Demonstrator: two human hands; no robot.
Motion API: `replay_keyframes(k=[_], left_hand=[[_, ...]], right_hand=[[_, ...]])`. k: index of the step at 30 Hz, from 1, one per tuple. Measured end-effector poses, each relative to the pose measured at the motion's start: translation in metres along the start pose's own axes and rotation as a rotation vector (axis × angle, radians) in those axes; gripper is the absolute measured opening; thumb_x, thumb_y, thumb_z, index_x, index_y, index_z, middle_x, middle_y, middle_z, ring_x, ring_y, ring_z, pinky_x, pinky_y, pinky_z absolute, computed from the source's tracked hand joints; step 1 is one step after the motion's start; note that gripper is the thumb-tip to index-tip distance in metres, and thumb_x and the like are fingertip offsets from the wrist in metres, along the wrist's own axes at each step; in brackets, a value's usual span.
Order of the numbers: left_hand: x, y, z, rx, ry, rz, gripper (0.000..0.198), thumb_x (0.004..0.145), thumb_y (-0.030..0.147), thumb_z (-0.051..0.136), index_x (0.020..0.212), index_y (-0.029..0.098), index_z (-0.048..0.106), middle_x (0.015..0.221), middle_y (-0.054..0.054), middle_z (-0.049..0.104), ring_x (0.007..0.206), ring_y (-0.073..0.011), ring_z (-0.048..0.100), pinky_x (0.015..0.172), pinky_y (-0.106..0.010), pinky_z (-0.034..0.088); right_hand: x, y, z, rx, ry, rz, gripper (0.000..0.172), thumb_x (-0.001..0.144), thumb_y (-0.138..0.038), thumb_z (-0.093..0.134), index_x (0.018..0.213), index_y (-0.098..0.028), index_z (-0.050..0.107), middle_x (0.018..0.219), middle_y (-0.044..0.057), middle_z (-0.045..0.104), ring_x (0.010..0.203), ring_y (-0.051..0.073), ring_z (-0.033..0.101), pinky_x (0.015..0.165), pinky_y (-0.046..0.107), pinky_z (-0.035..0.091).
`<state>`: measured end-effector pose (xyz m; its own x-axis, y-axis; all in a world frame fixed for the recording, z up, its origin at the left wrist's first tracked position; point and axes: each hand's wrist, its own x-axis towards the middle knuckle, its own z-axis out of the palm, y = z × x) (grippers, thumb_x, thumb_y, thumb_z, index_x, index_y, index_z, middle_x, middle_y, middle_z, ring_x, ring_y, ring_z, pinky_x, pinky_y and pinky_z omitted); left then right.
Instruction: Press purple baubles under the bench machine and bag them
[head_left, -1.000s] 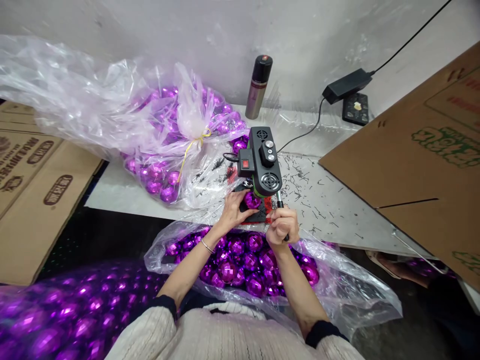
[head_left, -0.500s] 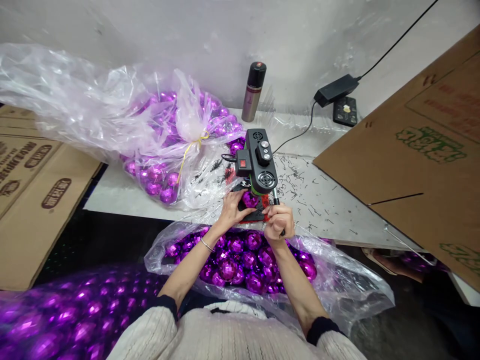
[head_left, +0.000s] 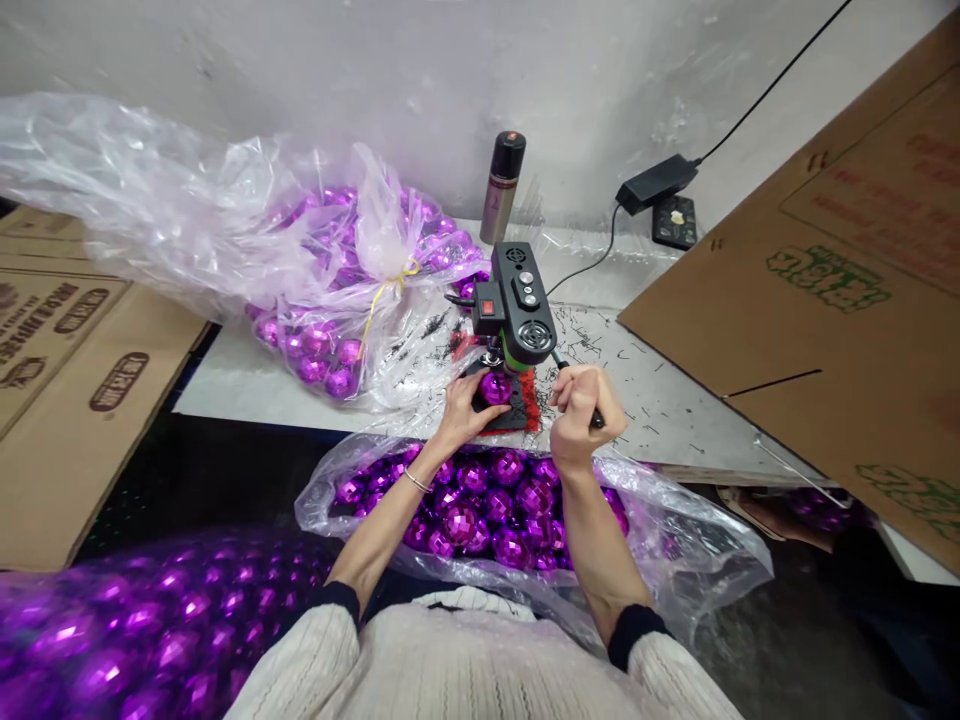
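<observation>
A shiny purple ball (head_left: pixel 495 387) with mirror-like facets sits at the base of a small black bench press (head_left: pixel 523 300). My left hand (head_left: pixel 465 408) holds the ball between thumb and fingers, under the press head. My right hand (head_left: pixel 587 408) is closed around the press lever (head_left: pixel 598 419), its black grip end poking out of the fist. Below the table edge, in front of my body, lies an open clear plastic bag (head_left: pixel 326 505) full of purple balls (head_left: pixel 499 503).
A tied plastic bag (head_left: pixel 386 240) of purple balls stands at the left. Behind the press is a spray can (head_left: pixel 502 190); a power adapter (head_left: pixel 658 184) hangs at the right. Cardboard boxes (head_left: pixel 817 270) flank both sides. Black slivers litter the table (head_left: pixel 637 400).
My right hand has moved up and to the right with the lever, which has swung. The press head now sits higher, showing more of the ball. My left hand stays at the ball.
</observation>
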<state>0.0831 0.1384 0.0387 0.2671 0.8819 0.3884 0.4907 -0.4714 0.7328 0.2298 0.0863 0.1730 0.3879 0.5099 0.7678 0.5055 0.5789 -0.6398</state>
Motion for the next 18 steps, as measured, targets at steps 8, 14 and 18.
replay_keyframes(k=[8, 14, 18], left_hand=[[-0.095, 0.023, -0.071, -0.064, -0.233, 0.045, 0.069, 0.097, 0.052, 0.072, 0.156, 0.025, 0.050, 0.145, -0.015, 0.068, 0.132, -0.0303, 0.068, 0.113, -0.048, 0.056], [-0.125, 0.024, -0.064, -0.028, -0.307, 0.029, 0.064, 0.093, 0.044, 0.079, 0.150, 0.025, 0.057, 0.139, -0.015, 0.071, 0.128, -0.0315, 0.069, 0.111, -0.052, 0.055], [-0.110, 0.028, -0.061, -0.037, -0.417, 0.015, 0.066, 0.093, 0.045, 0.079, 0.152, 0.027, 0.057, 0.143, -0.013, 0.070, 0.128, -0.0313, 0.069, 0.112, -0.051, 0.054]], right_hand=[[-0.011, 0.010, -0.005, -0.001, -0.044, -0.075, 0.040, 0.106, -0.030, 0.049, 0.067, -0.023, 0.053, 0.067, -0.001, 0.055, 0.062, 0.013, 0.058, 0.059, 0.032, 0.048], [-0.014, 0.012, -0.005, -0.002, -0.055, -0.078, 0.038, 0.107, -0.028, 0.048, 0.069, -0.023, 0.055, 0.070, 0.000, 0.056, 0.066, 0.013, 0.060, 0.062, 0.032, 0.051], [-0.016, 0.014, -0.006, -0.010, -0.068, -0.076, 0.037, 0.107, -0.030, 0.048, 0.071, -0.023, 0.057, 0.070, 0.000, 0.056, 0.068, 0.014, 0.060, 0.063, 0.033, 0.053]])
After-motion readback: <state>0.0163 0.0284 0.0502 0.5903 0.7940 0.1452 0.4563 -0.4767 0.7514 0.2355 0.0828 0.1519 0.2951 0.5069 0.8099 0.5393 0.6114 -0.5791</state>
